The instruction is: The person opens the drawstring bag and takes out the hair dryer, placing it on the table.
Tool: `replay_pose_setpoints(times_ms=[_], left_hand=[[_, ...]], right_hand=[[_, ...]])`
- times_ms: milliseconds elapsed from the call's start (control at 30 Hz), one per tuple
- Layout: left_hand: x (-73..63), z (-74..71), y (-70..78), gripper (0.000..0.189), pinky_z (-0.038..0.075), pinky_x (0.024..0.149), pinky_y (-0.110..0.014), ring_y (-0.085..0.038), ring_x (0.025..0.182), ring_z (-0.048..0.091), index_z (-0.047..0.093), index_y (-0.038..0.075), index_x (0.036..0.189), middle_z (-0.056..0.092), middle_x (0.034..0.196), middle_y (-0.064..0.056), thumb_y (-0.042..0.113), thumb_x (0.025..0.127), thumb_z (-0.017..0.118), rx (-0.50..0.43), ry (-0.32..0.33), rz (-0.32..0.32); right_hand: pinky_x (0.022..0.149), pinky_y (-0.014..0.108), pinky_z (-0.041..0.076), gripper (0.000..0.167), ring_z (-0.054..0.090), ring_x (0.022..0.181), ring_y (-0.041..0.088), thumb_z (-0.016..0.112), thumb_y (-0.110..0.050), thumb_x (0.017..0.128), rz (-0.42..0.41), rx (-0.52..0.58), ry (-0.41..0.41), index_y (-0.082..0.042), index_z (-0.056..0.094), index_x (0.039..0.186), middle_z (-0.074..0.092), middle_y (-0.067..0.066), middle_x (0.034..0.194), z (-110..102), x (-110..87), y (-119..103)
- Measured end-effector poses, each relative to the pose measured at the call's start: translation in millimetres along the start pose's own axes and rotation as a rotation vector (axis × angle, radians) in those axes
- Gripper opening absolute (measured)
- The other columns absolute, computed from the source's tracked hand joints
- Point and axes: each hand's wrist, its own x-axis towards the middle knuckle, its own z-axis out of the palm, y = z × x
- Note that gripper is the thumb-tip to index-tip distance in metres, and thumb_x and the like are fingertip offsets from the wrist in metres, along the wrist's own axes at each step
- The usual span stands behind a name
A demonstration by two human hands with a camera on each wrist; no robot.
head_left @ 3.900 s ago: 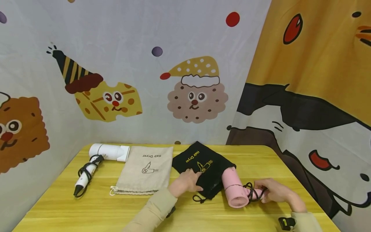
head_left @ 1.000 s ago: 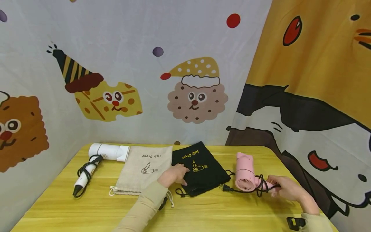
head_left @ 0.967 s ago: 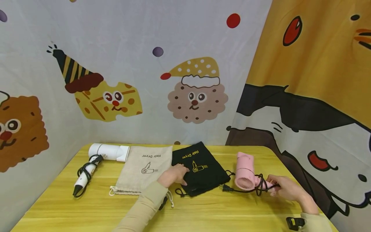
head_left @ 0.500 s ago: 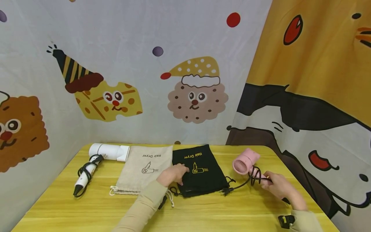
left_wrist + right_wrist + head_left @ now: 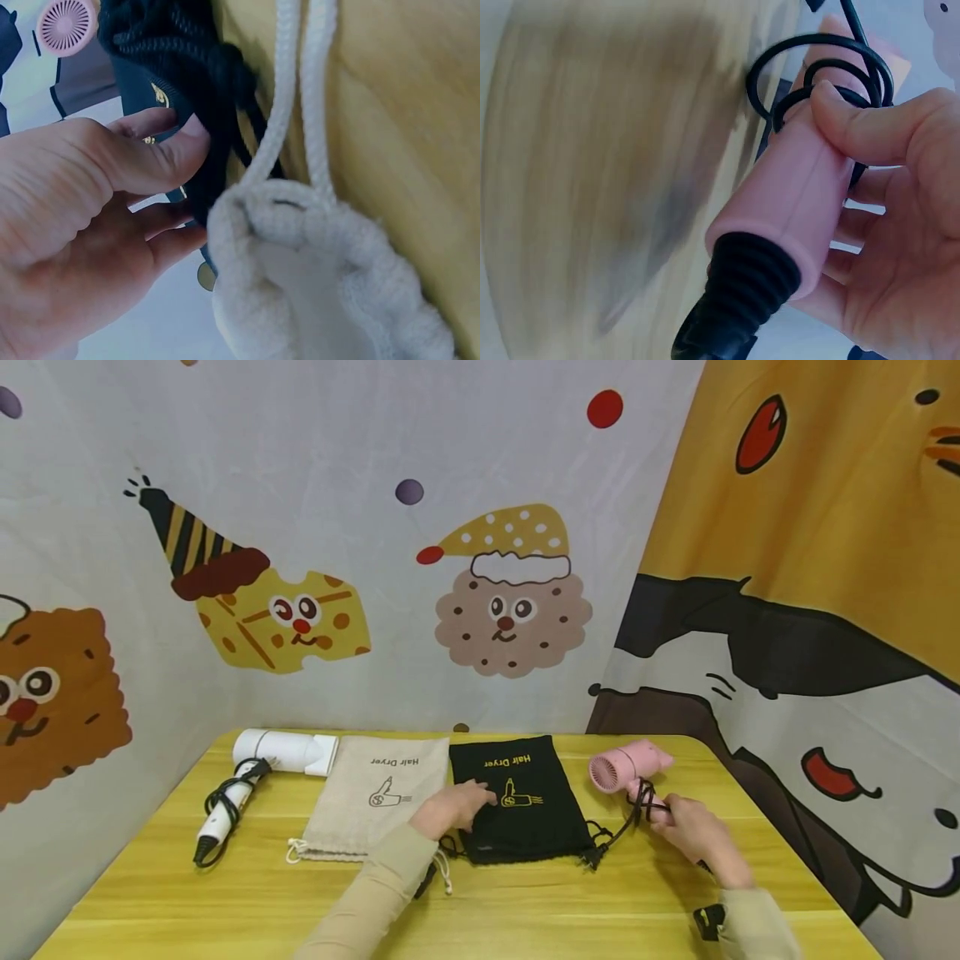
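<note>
My right hand (image 5: 693, 828) grips the handle of a pink hair dryer (image 5: 628, 766), tilted over the right side of the table, grille facing left. In the right wrist view the thumb lies along the handle (image 5: 780, 195), beside loops of black cord (image 5: 821, 64). The plug (image 5: 594, 857) hangs by the black bag's lower right corner. My left hand (image 5: 456, 806) holds the left edge of the black drawstring bag (image 5: 517, 831), which lies flat with its printed side up. In the left wrist view its thumb and fingertips are at the bag's edge.
A beige drawstring bag (image 5: 348, 827) lies left of the black one, partly under my left forearm. A white hair dryer (image 5: 288, 752) with its cord wrapped round the handle lies at the back left of the wooden table (image 5: 187, 910). A printed curtain (image 5: 330, 460) stands behind.
The pink hair dryer has come away from the black bag, moved right, and since turned and shifted back and left in my right hand. The black bag has turned straight under my left hand.
</note>
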Motion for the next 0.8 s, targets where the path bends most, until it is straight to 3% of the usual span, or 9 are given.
replay_pose_setpoints(times_ms=[267,500,667,800], left_hand=[[7.7,4.1,5.7,0.050,0.048,0.097,-0.031,-0.021,0.139,0.038,0.055,0.030,0.131,0.041,0.150,0.000,-0.003,0.094,0.050,0.023,0.004,-0.050],[10.4,8.0,10.3,0.051,0.050,0.091,-0.030,-0.021,0.138,0.040,0.055,0.032,0.132,0.041,0.150,0.001,-0.001,0.094,0.052,0.053,0.016,-0.062],[9.5,7.8,11.4,0.052,0.047,0.075,-0.027,-0.020,0.137,0.041,0.055,0.032,0.132,0.041,0.150,0.001,-0.002,0.093,0.052,0.060,0.025,-0.063],[8.1,7.2,11.3,0.052,0.046,0.073,-0.026,-0.020,0.137,0.041,0.055,0.032,0.132,0.041,0.150,0.001,-0.002,0.093,0.053,0.061,0.028,-0.063]], right_hand=[[0.061,0.044,0.048,0.038,0.060,0.075,0.028,0.064,-0.025,0.087,0.068,-0.019,-0.011,0.008,0.053,0.101,0.061,0.020,0.085,6,9.7,-13],[0.051,0.037,0.043,0.037,0.056,0.063,0.025,0.058,-0.026,0.088,0.155,0.029,-0.024,0.009,0.055,0.099,0.059,0.020,0.080,14,21.1,-24],[0.050,0.038,0.044,0.034,0.056,0.061,0.026,0.057,-0.024,0.088,0.168,0.036,-0.019,0.009,0.057,0.097,0.060,0.022,0.082,17,31.0,-30],[0.052,0.040,0.046,0.032,0.058,0.066,0.028,0.058,-0.022,0.087,0.190,0.027,-0.029,0.009,0.058,0.096,0.061,0.026,0.088,19,38.1,-35]])
